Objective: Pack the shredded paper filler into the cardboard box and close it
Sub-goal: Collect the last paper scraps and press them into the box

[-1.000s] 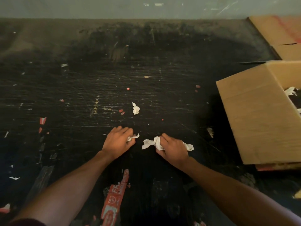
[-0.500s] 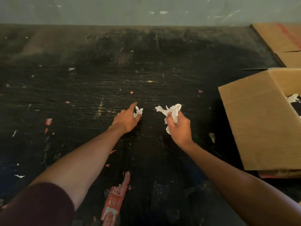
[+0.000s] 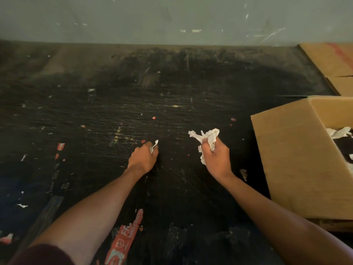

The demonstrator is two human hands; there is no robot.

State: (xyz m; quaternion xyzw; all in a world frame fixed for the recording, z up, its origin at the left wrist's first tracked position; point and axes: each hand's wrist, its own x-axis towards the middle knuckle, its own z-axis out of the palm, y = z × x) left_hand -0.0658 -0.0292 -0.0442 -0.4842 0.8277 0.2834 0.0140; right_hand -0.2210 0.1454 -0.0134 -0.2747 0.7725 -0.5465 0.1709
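Since the half-second before, both hands had barely shifted; the left hand had curled tighter around its small paper scrap. Mid-frame, the right hand was clenched on a crumpled wad of paper filler. To its right stood the open cardboard box, paper already inside, nearer that hand than the other.
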